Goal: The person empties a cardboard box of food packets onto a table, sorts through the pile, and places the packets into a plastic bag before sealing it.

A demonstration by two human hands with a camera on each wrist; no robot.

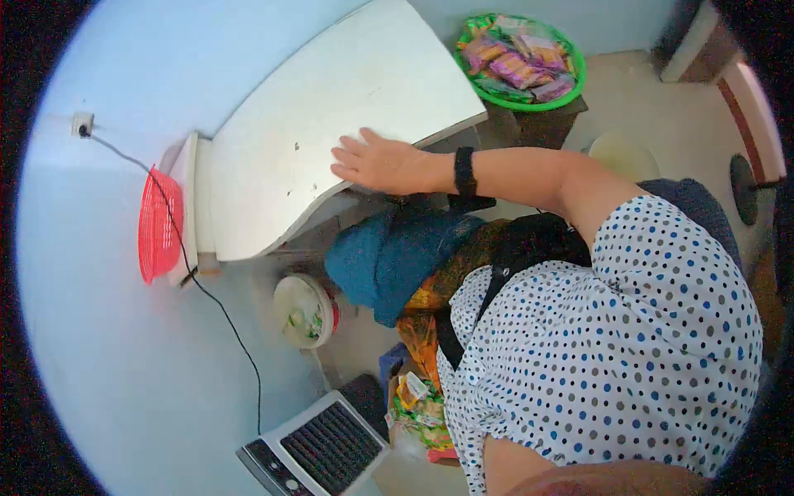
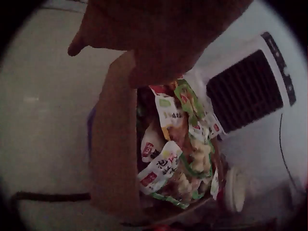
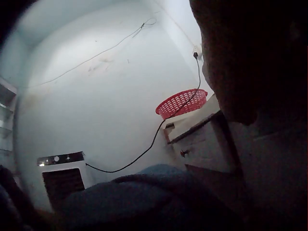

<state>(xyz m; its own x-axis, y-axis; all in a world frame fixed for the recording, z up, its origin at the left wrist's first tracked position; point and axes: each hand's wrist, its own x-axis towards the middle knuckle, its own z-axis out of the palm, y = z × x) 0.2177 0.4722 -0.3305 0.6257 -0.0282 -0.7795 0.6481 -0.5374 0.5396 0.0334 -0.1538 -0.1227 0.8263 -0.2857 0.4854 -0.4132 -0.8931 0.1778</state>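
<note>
On the white tabletop (image 1: 273,124) rests the right hand (image 1: 376,163), palm down with its fingers spread; it holds nothing there. That hand (image 3: 240,62) is a dark shape at the right of the right wrist view. A dark outline of the left hand (image 2: 149,38) fills the top of the left wrist view, at the upper end of a cardboard box's flap (image 2: 113,139). One digit sticks out to the left; how the others lie against the flap is unclear. Inside the box are printed food packets (image 2: 166,166). The left hand is hidden in the head view.
A green basket (image 1: 583,78) of purple packets stands beyond the table. Near the wall are a red basket (image 1: 157,223), a power cord (image 1: 227,318), a white tub (image 1: 285,306) and an air cooler (image 1: 331,446). Blue cloth (image 1: 372,264) lies below the table edge.
</note>
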